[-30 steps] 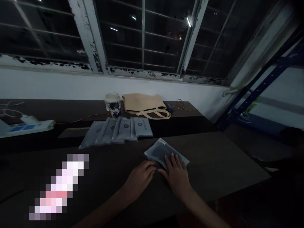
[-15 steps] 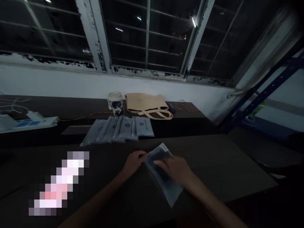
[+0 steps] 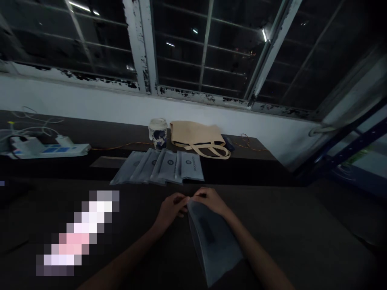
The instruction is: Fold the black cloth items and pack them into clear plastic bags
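Observation:
A frosted plastic pouch (image 3: 213, 241) with something dark inside lies on the dark table (image 3: 302, 225) in front of me, its long side pointing toward me. My left hand (image 3: 171, 209) and my right hand (image 3: 210, 200) meet at its far end, fingers pinched on the top edge. Beyond them, several similar grey pouches (image 3: 163, 170) with round logos lie overlapped in a row.
A paper cup (image 3: 158, 133) and a beige tote bag (image 3: 198, 137) sit on the ledge under the barred window. A white power strip (image 3: 48, 150) with cables lies at the left. A blurred-out patch (image 3: 78, 233) covers part of the table. Blue shelving (image 3: 347, 149) stands at the right.
The pouch has been turned from lying crosswise to pointing lengthwise at me. Both hands moved from pressing on it to pinching its far end. The camera shifted left and up.

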`<state>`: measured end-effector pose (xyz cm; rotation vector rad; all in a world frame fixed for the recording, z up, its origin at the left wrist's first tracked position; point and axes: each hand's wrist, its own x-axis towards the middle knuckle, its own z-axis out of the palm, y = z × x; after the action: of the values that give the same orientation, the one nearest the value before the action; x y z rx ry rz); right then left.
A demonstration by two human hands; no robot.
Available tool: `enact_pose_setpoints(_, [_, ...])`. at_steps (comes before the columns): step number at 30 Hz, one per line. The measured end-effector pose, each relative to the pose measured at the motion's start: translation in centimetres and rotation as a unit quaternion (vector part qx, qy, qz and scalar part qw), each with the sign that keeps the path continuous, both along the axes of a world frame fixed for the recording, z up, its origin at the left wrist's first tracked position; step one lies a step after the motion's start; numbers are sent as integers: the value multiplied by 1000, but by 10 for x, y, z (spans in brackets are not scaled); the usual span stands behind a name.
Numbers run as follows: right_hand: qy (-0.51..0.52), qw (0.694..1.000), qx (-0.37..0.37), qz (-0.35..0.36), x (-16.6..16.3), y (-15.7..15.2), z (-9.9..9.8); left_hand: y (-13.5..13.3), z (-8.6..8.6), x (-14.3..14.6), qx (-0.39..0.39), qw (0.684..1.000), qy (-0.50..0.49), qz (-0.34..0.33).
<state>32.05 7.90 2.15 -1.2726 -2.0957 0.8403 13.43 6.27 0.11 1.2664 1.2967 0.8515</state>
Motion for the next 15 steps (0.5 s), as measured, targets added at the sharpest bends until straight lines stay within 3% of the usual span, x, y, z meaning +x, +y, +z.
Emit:
enact_pose_setpoints(7, [21, 997, 39, -62, -11, -6, -10, 0, 10, -4, -58, 997, 38, -33])
enact_pose_setpoints(15, [-18, 986, 87, -140, -15, -6, -16, -10, 15, -1, -128, 983, 46, -123])
